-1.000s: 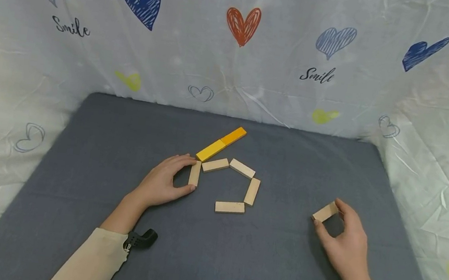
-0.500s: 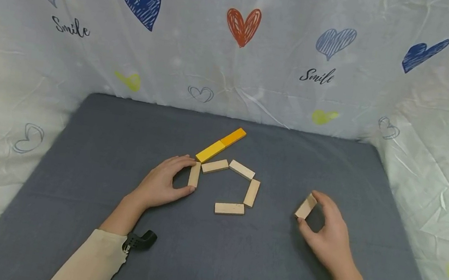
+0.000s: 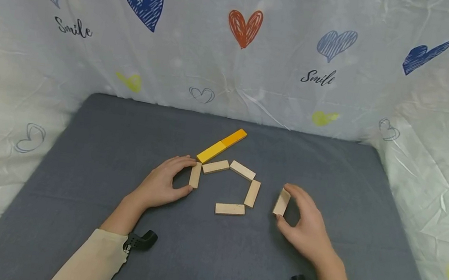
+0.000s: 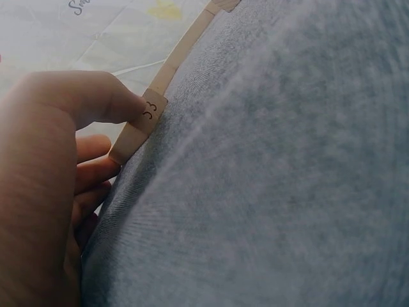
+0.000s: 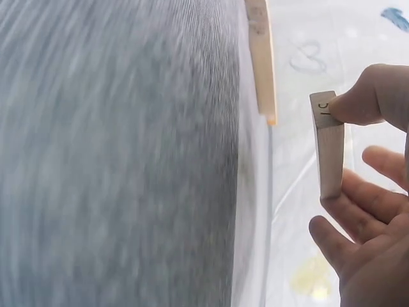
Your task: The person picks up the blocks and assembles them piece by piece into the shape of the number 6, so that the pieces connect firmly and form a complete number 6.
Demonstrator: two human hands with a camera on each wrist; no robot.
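My left hand pinches a plain wooden block lengthwise, thumb on the near end and fingers at the far end. In the left wrist view that block lies on the cloth, with dark marks on the end under the thumb. To the right, my right hand holds another wooden block between thumb and fingertips, raised over the cloth. Its end carries small dark characters in the right wrist view. Between the hands, further wooden blocks form a bent line: upper left, upper right, right and bottom.
Two yellow blocks, one nearer and one farther, lie end to end in a slanting line behind the left block. Everything stands on a dark grey cloth. A white sheet with hearts hangs behind and at both sides.
My right hand has travelled left toward the wooden blocks, turning its block more upright in the head view. The left hand stays at its block; the laid blocks keep their places.
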